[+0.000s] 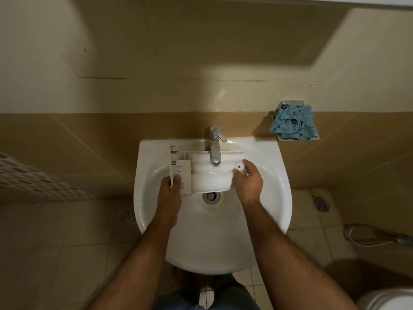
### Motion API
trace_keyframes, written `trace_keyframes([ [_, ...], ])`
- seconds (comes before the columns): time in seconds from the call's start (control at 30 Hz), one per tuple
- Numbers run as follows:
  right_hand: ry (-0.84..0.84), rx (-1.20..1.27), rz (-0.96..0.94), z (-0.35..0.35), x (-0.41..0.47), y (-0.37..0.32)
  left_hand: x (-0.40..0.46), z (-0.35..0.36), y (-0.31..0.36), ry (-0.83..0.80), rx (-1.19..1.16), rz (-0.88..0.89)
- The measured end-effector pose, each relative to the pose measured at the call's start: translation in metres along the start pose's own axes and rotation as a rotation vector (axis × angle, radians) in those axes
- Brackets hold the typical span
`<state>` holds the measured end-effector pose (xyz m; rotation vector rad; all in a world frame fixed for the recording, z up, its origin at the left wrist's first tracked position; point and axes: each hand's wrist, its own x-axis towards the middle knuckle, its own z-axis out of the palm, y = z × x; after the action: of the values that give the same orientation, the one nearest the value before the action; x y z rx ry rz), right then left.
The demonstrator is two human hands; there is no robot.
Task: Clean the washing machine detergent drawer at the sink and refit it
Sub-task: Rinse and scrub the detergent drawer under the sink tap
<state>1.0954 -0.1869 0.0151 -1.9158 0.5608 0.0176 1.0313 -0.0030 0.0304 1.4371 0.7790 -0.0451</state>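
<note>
While the fingers of the left hand (171, 186) curl round the front panel end of the detergent drawer (207, 173), those of the right hand (247, 179) wrap its far end, beside a small round white cap (239, 167). Gripped at both ends, the drawer hangs level across the sink (274, 198), its middle directly under the spout of the tap (215, 145); that placement looks chosen so water would fall into the open compartments and drain below. No running water can be made out. Whether the compartments hold residue or water cannot be told; they read as plain white. The basin beneath shows only the drain (211, 196), ringed by a faint stain. On the wall to the right, a small metal tray (298, 136) holds a crumpled blue cloth (292, 121), probably kept there for wiping.
</note>
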Motion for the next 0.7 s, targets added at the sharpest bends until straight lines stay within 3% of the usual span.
trace_keyframes([
  [0.53,0.117,-0.012,0.021,-0.026,0.017,0.010,-0.001,0.045,-0.008,-0.038,0.017,-0.012],
  [0.7,0.081,-0.017,0.004,-0.020,0.017,0.004,0.001,0.039,-0.015,-0.010,-0.002,0.017],
])
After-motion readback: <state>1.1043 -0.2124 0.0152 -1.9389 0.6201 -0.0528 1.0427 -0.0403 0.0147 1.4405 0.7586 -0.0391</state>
